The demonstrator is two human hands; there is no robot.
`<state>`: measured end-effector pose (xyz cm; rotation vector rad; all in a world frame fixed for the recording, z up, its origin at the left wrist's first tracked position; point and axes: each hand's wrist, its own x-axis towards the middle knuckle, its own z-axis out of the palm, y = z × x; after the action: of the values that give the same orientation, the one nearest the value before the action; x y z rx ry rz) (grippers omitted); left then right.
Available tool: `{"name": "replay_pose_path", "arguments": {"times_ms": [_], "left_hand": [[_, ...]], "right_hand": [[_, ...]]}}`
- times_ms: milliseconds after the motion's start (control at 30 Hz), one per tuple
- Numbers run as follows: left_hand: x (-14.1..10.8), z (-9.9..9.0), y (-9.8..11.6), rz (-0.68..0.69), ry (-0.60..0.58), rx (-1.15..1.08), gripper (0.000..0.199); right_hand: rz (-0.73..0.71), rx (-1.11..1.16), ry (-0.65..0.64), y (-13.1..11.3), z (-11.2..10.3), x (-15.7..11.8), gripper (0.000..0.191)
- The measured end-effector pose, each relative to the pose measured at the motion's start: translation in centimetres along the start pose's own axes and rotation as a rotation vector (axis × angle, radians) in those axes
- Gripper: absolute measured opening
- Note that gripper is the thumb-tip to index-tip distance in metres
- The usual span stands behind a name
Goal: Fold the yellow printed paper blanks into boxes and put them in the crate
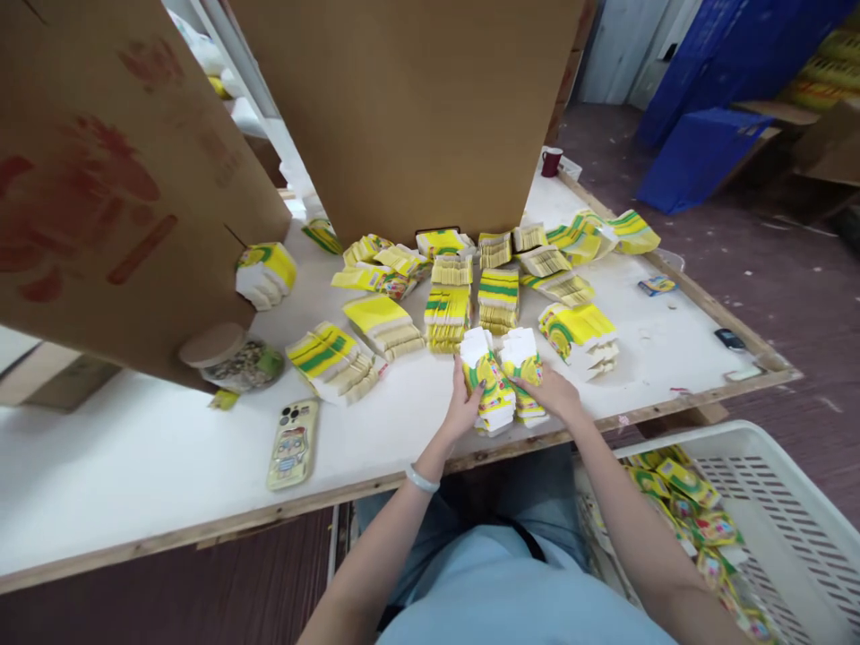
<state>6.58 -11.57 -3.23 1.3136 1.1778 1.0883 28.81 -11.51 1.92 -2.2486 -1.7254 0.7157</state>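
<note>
At the table's front edge my left hand (pixel 465 399) is closed around a stack of yellow-and-white printed packets (pixel 489 383), thumb on top. Beside it my right hand (pixel 552 394) grips a second, similar stack of packets (pixel 522 365). The two stacks lie side by side, nearly touching, their white ends pointing away from me. Just beyond them stand fanned rows of the same packets (pixel 448 309), and another row (pixel 499 296) to the right. A loose stack (pixel 581 336) lies right of my right hand, and fanned stacks (pixel 382 324) lie to the left.
Large cardboard boxes (pixel 417 107) rise at the back. A phone (pixel 293 445) and a lidded jar (pixel 235 358) are on the left of the white table (pixel 167 475). A white crate (pixel 772 448) holding packets stands low on the right. A dark red mug (pixel 552 162) sits far back.
</note>
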Motion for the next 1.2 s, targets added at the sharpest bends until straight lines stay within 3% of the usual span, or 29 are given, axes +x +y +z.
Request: {"name": "replay_pose_path", "arguments": {"times_ms": [233, 467, 600, 700, 767, 833, 900, 933, 1067, 1200], "left_hand": [[-0.1, 0.1, 0.3, -0.034, 0.041, -0.009, 0.086], [-0.6, 0.5, 0.7, -0.036, 0.107, 0.052, 0.080], [-1.3, 0.0, 3.3, 0.092, 0.267, 0.187, 0.069], [-2.2, 0.1, 6.8, 0.247, 0.362, 0.265, 0.054], [-3.0, 0.8, 9.4, 0.261, 0.213, 0.263, 0.042], [-3.9, 2.0, 11.6, 0.236, -0.091, 0.330, 0.033], [-4.7, 3.1, 13.1, 0.228, -0.325, 0.445, 0.031], [-5.1, 3.6, 13.6, 0.242, -0.385, 0.497, 0.031], [-6.4, 3.7, 14.0, 0.337, -0.470, 0.594, 0.024], [-7.3, 2.5, 13.6, 0.317, -0.471, 0.597, 0.017]], "right_hand": [[-0.017, 0.070, 0.126, 2.0, -0.3, -0.6, 0.055], [-0.063, 0.283, 0.339, 3.4, 0.1, -1.1, 0.049], [-0.071, 0.422, 0.489, 3.1, -1.4, -2.2, 0.048], [-0.116, 0.520, 0.478, 1.9, -2.6, -4.3, 0.050], [-0.165, 0.598, 0.421, 0.6, -3.0, -6.1, 0.049], [-0.212, 0.705, 0.378, -0.8, -2.9, -7.7, 0.047], [-0.231, 0.808, 0.415, -2.0, -2.5, -8.9, 0.040], [-0.230, 0.843, 0.457, -2.4, -2.2, -9.4, 0.036], [-0.224, 0.956, 0.506, -3.7, -0.9, -10.9, 0.039], [-0.234, 1.053, 0.505, -4.5, 0.8, -11.9, 0.030]]}}
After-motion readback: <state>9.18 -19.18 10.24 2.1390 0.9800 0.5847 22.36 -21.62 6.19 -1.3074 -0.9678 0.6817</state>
